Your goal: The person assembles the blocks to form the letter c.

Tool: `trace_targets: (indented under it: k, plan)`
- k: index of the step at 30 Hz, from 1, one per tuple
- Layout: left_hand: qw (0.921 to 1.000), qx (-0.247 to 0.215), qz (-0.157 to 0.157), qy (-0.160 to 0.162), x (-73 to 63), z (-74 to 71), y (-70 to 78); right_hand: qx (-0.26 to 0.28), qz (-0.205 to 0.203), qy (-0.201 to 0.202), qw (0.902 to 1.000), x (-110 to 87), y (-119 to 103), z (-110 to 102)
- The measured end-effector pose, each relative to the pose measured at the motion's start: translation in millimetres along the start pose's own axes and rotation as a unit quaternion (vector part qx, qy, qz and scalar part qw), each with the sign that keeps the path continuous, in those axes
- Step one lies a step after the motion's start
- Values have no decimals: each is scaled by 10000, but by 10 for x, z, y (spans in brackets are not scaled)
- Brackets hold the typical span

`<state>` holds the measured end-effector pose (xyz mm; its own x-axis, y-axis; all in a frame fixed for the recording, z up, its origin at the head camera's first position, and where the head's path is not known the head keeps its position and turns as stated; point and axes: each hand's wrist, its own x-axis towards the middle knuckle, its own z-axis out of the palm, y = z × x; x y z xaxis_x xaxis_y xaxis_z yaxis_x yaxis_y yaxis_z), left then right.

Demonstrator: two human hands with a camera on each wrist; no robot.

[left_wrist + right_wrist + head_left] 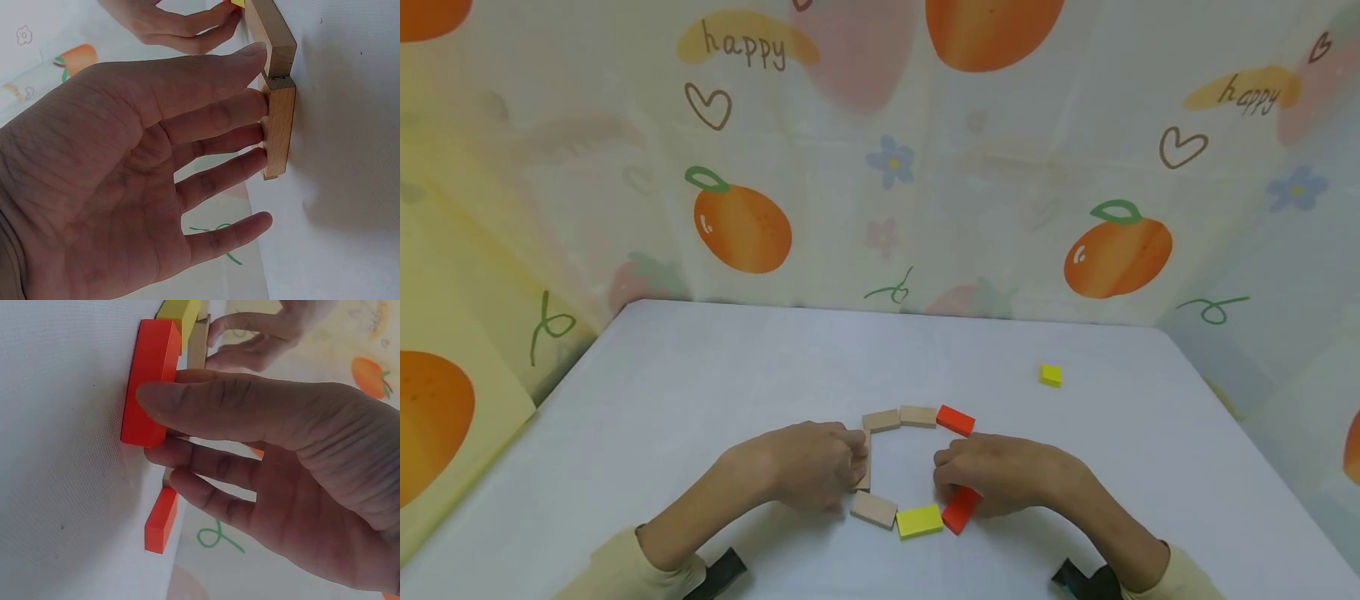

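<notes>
Flat wooden blocks stand in a ring on the table. At its left side, my left hand (823, 465) has its fingertips on the top edge of an upright plain block (279, 128), fingers fairly straight. Its thumb tip overlaps the adjoining plain block (874, 509) in the left wrist view. My right hand (1000, 473) pinches a red block (145, 419) between thumb and fingers at the ring's lower right. A yellow block (919, 522) lies between that red block and the plain one.
Two plain blocks, one at the back left (882, 421) and one beside it (918, 417), continue the ring to a second red block (956, 420). A single yellow block (1050, 375) sits farther back right. Behind the white table (737, 358) hangs a fruit-patterned curtain (970, 208).
</notes>
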<state>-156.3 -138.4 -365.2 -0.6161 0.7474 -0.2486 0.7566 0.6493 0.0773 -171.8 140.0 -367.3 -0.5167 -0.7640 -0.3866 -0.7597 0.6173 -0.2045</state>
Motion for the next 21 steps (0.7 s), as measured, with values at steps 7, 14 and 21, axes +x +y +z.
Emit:
trace_targets:
  k: [7, 14, 21]
  plan:
    - [10000, -61, -25, 7, -8, 3, 2, 131, 54, -10, 9999, 1, 15, 2]
    - [10000, -21, 6, 13, 2, -4, -9, 20, 108, -1, 9999, 2, 30, -13]
    - [9999, -112, -19, 12, -6, 6, -6, 89, 117, -35, 9999, -8, 22, -11]
